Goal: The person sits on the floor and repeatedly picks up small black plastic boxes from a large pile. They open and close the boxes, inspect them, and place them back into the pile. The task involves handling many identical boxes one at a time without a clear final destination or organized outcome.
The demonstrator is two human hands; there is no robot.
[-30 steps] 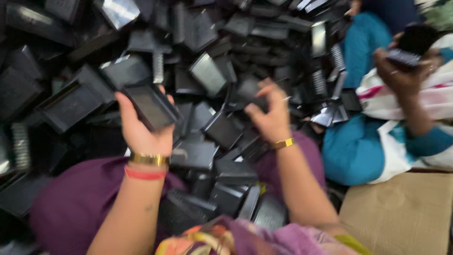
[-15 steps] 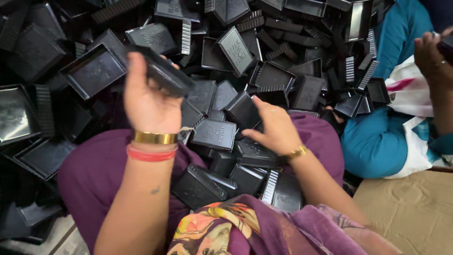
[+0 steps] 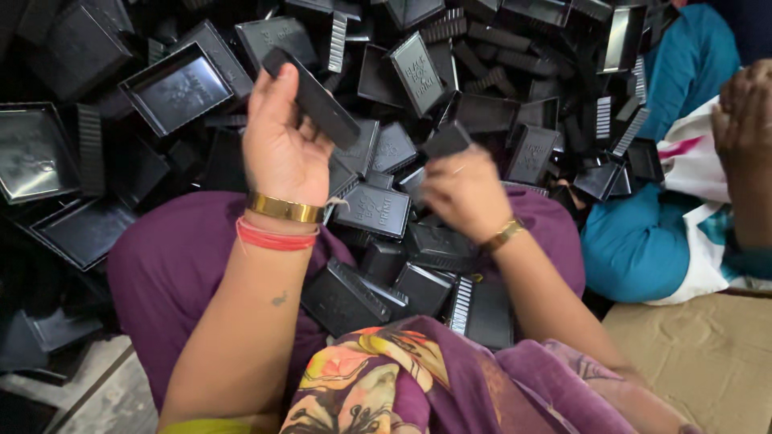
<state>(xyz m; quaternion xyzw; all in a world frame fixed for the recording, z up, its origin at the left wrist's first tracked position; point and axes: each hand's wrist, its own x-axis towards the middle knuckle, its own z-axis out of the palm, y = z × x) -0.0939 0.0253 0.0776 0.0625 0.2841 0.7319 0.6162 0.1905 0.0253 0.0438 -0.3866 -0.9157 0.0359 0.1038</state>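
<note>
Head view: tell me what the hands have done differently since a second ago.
The right hand has lifted a small black piece out of the pile of black trays, where it was digging. The left hand keeps its flat black tray raised.

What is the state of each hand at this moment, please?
Left hand: closed on a flat black piece.
Right hand: closed on a small black piece.

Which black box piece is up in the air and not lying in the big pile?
The flat black lid gripped in the left hand. It is lifted clear above the heap of black trays, tilted edge-on, while the others lie loose.
</note>
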